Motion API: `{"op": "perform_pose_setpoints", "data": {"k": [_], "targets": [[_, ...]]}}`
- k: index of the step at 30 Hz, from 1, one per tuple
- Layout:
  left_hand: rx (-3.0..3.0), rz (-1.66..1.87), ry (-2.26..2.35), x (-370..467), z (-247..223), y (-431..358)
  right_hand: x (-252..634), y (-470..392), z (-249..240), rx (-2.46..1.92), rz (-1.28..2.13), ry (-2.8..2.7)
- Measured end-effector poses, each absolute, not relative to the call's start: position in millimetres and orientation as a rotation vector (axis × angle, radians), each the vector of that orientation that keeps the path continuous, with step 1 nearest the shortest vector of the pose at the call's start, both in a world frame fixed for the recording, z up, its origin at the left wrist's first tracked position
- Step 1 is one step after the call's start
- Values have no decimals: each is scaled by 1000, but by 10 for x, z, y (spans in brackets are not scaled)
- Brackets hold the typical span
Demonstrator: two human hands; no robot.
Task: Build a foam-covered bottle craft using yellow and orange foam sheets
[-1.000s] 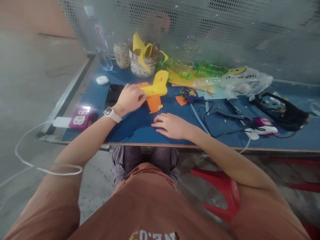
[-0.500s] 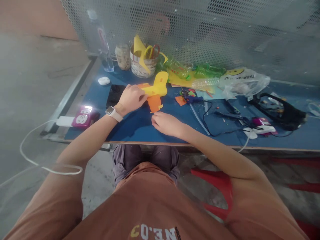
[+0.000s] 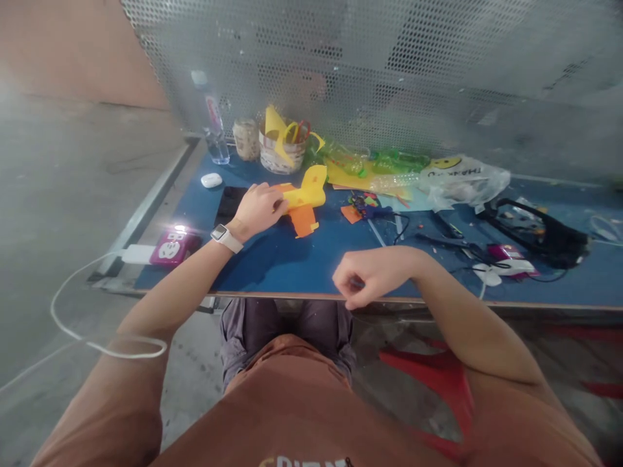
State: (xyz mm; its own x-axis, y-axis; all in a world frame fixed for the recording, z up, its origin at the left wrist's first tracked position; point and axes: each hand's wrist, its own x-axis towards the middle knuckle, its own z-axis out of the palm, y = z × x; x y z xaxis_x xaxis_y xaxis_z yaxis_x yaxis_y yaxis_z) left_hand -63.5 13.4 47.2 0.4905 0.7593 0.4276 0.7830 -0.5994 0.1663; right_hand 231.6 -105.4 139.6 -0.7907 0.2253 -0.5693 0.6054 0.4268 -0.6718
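A plane-shaped paper model (image 3: 311, 189) with a yellow body and orange wings lies near the middle of the blue table. My left hand (image 3: 260, 209), wearing a white-strapped watch, is closed on the model's left end and covers part of it. Over the table's front edge hovers my right hand (image 3: 372, 275), apart from the model. Its fingers are curled and pinched together; whatever may be between them is hidden. Partly behind my left hand lies a flat black phone-like slab (image 3: 228, 206).
A basket (image 3: 280, 159) with scissors, a jar (image 3: 246, 139) and a water bottle (image 3: 214, 126) stand at the back left. Green bottles (image 3: 399, 161) and a plastic bag (image 3: 462, 185) lie behind. A purple power socket (image 3: 172, 246), black cables (image 3: 438, 240) and a black frame (image 3: 540, 233) flank my arms.
My right hand has drawn away from the model, toward me and to the right, to the front edge. My left hand stays on the model. The whole view has shifted slightly.
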Motion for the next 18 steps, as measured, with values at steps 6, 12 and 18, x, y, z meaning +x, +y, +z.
{"op": "perform_pose_setpoints", "data": {"k": [6,12,18], "targets": [[-2595,-726,-1510,-679,503,139,2355,-624,1167,1379,-988,2651],[-2637,-540,-1649,-672,456,125,2238,-74,861,2174,-513,2673],[-2732,-577,-1558,-622,461,101,2128,370,639,2277,-833,2604]]}}
